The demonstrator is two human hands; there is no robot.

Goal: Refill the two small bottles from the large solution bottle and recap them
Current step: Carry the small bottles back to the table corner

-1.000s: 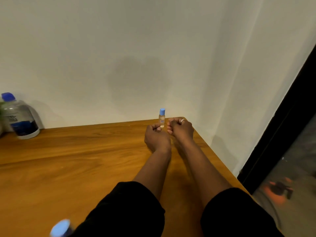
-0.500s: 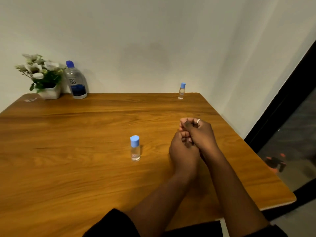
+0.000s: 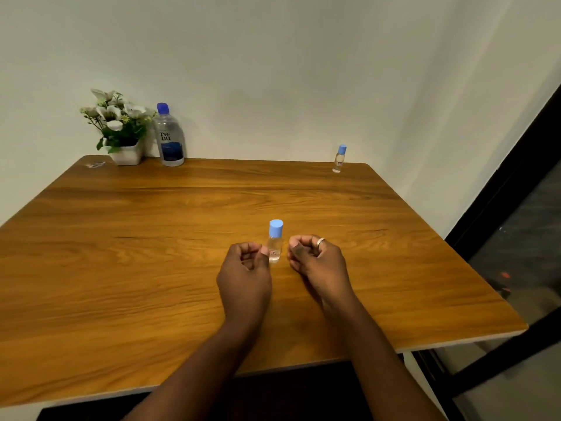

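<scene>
Unclasped, left hand (image 3: pixel 244 271) curls against the light, slick small bottle (image 3: pixel 275 243), grip unclear; right hand (image 3: pixel 317 262) clenched empty, so pinch mid-body.

One small clear bottle (image 3: pixel 275 244), light-blue cap on, upright near the middle of the table (image 3: pixel 136 238); a second small bottle (image 3: pixel 339 159), capped, upright at its far right corner; large solution bottle (image 3: pixel 168 138), blue-capped, blue-labelled, upright at the far left edge.

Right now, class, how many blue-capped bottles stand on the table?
3. The large solution bottle stands far left beside the flower pot; the far small bottle at the far right corner; the near small bottle between the left hand and right hand. None seems hidden.
</scene>
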